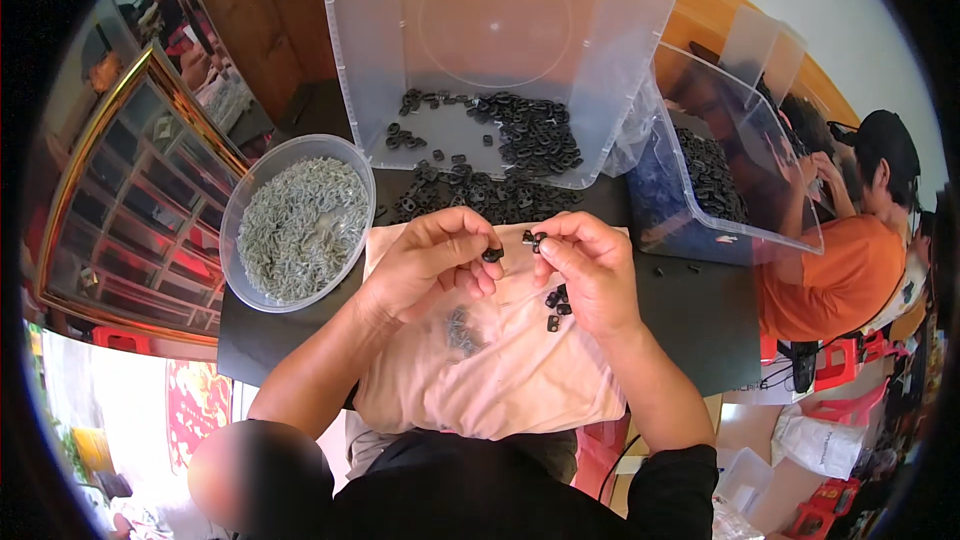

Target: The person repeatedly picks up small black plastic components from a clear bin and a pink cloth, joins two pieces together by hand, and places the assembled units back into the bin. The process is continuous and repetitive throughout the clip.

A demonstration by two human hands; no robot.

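My left hand point(432, 252) pinches a small black plastic piece point(492, 254) between thumb and fingertips. Level with it, a little to the right, my right hand point(592, 265) grips another small black piece point(535, 239) in its fingertips. A narrow gap separates the two pieces. Both hands are over a peach cloth point(420, 380) spread at the table's near edge. On the cloth, a small heap of thin silvery metal bits point(463, 330) lies below my left hand. Several loose black pieces point(556, 308) rest beside my right palm, partly hidden by it.
A round clear tub point(232, 258) full of small grey metal pieces stands at left. At the back, a large clear bin point(345, 70) lies tipped, black pieces spilling onto the dark table point(690, 330). Another clear bin point(690, 202) is at right; beyond it sits a person in orange point(830, 285).
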